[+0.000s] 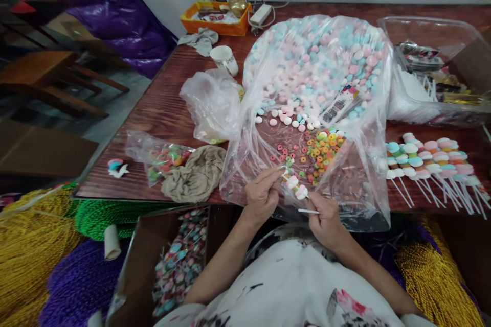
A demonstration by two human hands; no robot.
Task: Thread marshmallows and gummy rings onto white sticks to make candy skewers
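The right hand has its fingers clamped on the near end of a candy skewer, pink-and-white sweets just beyond those fingertips! Up at the far end, the left hand, fingertips drawn close by the tip; from where I'm standing, I can't tell whether they're pinching it. Just past the fingers, ring candies on clear plastic, and beyond those a great pastel heap of sweets! Right of both hands, loaded skewers; left, a crumpled cloth.
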